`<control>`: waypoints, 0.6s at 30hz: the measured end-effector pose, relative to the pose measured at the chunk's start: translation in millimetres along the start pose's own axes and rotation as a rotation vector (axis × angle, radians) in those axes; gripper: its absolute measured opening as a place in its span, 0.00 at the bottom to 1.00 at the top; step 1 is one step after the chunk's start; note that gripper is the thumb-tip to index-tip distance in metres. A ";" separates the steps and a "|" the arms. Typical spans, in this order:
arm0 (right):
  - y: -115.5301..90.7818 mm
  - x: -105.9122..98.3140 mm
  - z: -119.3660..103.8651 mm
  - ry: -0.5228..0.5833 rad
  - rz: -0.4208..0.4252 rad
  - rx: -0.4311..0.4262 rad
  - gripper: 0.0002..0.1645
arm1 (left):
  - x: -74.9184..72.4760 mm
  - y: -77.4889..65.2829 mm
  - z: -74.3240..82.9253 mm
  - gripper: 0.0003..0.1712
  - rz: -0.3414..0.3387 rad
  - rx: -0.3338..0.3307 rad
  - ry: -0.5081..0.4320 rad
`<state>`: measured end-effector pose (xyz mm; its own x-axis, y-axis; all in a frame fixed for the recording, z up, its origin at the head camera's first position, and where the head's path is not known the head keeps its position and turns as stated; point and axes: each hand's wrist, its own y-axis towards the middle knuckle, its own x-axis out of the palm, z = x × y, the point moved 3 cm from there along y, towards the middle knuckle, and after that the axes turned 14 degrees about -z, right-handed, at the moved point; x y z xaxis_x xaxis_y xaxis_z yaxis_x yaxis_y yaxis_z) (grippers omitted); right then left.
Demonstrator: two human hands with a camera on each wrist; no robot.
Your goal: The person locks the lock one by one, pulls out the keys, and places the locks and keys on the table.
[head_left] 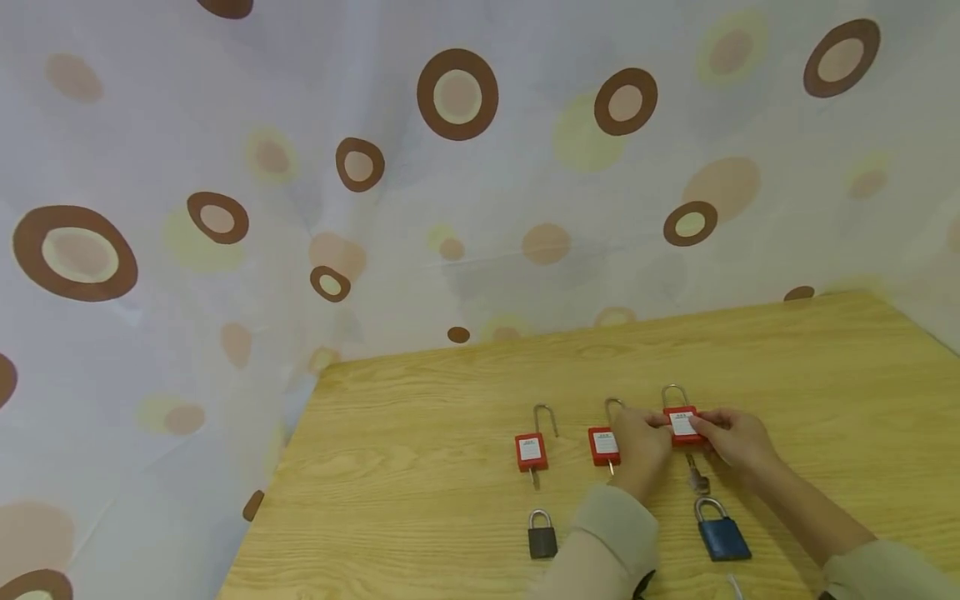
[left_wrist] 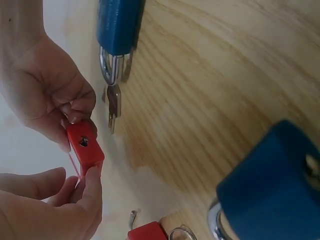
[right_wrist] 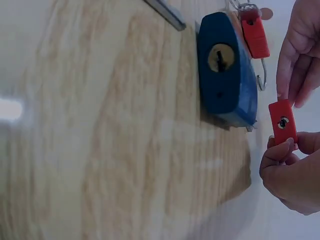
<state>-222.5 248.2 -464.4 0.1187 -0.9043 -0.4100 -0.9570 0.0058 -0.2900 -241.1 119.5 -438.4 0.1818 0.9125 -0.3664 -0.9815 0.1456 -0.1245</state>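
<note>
A red padlock [head_left: 681, 427] with a white label is held between both hands toward the back right of the table, its shackle pointing to the back. My left hand [head_left: 643, 446] pinches its left side; my right hand [head_left: 738, 440] grips the opposite side, thumb at the label's edge. In the left wrist view, the keyhole in the end of this red padlock [left_wrist: 86, 145] has no key in it. Keys [head_left: 697, 477] lie on the wood just in front of it, between the hands and a blue padlock [head_left: 724, 537].
Two more red padlocks stand to the left: one [head_left: 531, 451] with its shackle swung out and a key inserted, another [head_left: 603, 446] partly behind my left hand. Nearer lie a black padlock [head_left: 542, 542] and a thin metal piece [head_left: 735, 586]. A dotted curtain [head_left: 405, 283] borders the wooden table [head_left: 390, 467].
</note>
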 end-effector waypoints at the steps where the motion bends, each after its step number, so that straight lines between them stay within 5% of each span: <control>1: 1.5 0.1 1.6 -0.009 0.003 0.001 0.30 | 1.2 0.1 -1.1 0.05 0.005 0.014 0.019; 12: 8.3 4.6 -3.1 -0.273 0.100 -0.017 0.22 | 5.8 -0.6 -7.3 0.04 0.021 -0.022 0.013; 18: 9.8 10.1 -3.5 -0.320 0.131 -0.041 0.20 | 7.6 -0.7 -6.0 0.07 0.052 -0.014 -0.017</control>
<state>-231.6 237.7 -468.3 0.0654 -0.7171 -0.6939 -0.9786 0.0898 -0.1850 -238.7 124.0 -446.7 0.1291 0.9252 -0.3567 -0.9887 0.0923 -0.1183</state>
